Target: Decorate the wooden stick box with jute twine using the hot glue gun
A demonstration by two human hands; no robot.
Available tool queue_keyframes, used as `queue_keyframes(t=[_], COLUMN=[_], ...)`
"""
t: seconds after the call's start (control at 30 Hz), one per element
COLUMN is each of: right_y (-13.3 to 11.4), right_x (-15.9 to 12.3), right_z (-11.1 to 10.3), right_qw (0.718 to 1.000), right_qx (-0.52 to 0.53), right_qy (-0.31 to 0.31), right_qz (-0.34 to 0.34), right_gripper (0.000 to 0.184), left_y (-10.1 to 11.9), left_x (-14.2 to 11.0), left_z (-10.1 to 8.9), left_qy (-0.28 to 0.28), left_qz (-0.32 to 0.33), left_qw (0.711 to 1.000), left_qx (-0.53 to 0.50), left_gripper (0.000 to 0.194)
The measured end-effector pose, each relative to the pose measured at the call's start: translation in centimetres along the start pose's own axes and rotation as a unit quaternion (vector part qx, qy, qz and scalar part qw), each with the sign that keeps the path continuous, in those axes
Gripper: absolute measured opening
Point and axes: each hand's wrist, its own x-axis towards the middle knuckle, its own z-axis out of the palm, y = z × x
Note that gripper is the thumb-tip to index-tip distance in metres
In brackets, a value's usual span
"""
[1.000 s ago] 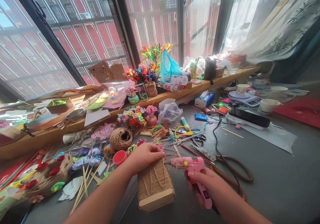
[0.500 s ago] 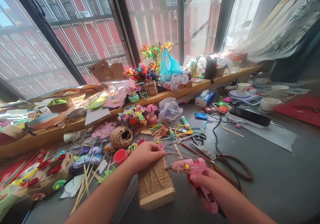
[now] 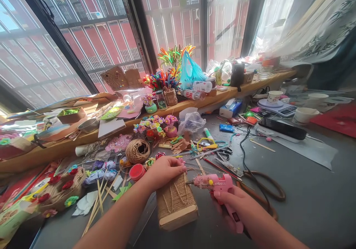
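Here's the twine-wrapped box (image 3: pixel 178 200), six o'clock on the grey table (image 3: pixel 308 189), left hand (image 3: pixel 164 172) closed round its far end, while from three o'clock the right hand (image 3: pixel 234 203) grips the pink glue gun (image 3: pixel 222 182), nozzle (image 3: pixel 190 182) up at the box's two-o'clock edge, touching or not I can't tell, with the red tub (image 3: pixel 137 172) over at ten o'clock

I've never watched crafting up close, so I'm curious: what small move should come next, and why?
Perhaps a gentle squeeze of the pink plastic glue gun: the right hand grips it, its nozzle is at the side edge of the rectangular brown twine-wrapped block, and the left hand rests at the block's far end.
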Motion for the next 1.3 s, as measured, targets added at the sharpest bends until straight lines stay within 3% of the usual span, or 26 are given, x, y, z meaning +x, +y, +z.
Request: queue_keyframes(t=[0.37, 0.63, 0.87, 1.3], right_y=[0.2, 0.0, 0.6, 0.7], right_x=[-0.1, -0.5, -0.3, -0.7], right_z=[-0.5, -0.5, -1.1, -1.4], right_qw=[0.999, 0.999, 0.998, 0.998], right_qx=[-0.007, -0.031, -0.032, -0.058], right_qy=[-0.032, -0.004, -0.057, -0.022], right_qz=[-0.004, 0.018, -0.003, 0.021], right_gripper=[0.042, 0.033, 0.039, 0.031], left_y=[-0.1, -0.1, -0.1, -0.1], left_x=[0.0, 0.0, 0.1, 0.2], left_z=[0.0, -0.1, -0.2, -0.3], left_qy=[-0.001, -0.008, -0.012, -0.015], left_qz=[-0.002, -0.001, 0.0, -0.006], left_qw=[1.0, 1.0, 1.0, 1.0], left_qx=[-0.001, -0.001, 0.004, 0.011], left_gripper=[0.039, 0.039, 0.038, 0.04])
